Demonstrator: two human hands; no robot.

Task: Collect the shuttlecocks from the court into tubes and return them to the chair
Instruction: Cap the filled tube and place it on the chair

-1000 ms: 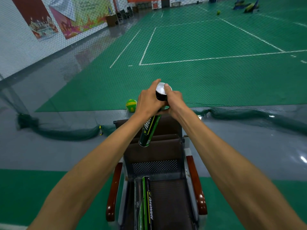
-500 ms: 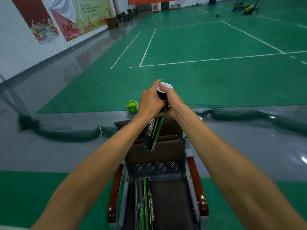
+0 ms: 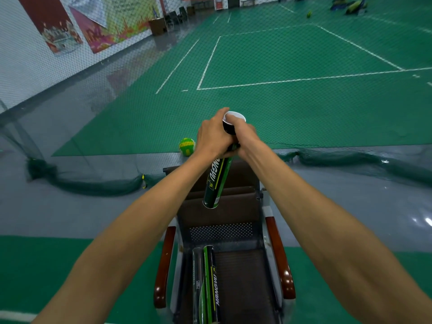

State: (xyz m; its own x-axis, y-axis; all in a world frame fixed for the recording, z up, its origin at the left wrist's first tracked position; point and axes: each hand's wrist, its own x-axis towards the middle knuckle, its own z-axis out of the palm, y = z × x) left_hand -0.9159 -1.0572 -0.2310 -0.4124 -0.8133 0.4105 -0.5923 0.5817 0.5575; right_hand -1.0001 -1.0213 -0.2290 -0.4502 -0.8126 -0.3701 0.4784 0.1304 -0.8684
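Two hands meet on one shuttlecock tube: the left hand point(image 3: 212, 136) and the right hand point(image 3: 246, 139) press against each other, fingers curled round the upper part of the held tube point(image 3: 216, 183), with both forearms stretched forward. This tube is black with green and yellow stripes and is tilted, its white top end rising just above the hands and its lower end hanging towards the camera in front of the backrest of the chair point(image 3: 224, 213). Whether the white end is a cap or an open mouth cannot be told. White letters run along the tube below the hands; "NGYU" can be read, and the rest is covered by the left hand. On the seat, at its left side, lie two more tubes side by side and touching: a green tube point(image 3: 211, 284) with white lettering that seems to read "HANGYU", and to its left a dark tube point(image 3: 197, 284) whose small print is too fine to read. The chair has glossy red-brown armrests point(image 3: 164, 265). Just beyond it, a green and yellow ball point(image 3: 187, 146) rests on the floor by the bunched foot of a dark net point(image 3: 93, 185). Behind the net lies the green court point(image 3: 304, 54) with white lines. Posters point(image 3: 60, 26) hang on the left wall, their writing illegible.
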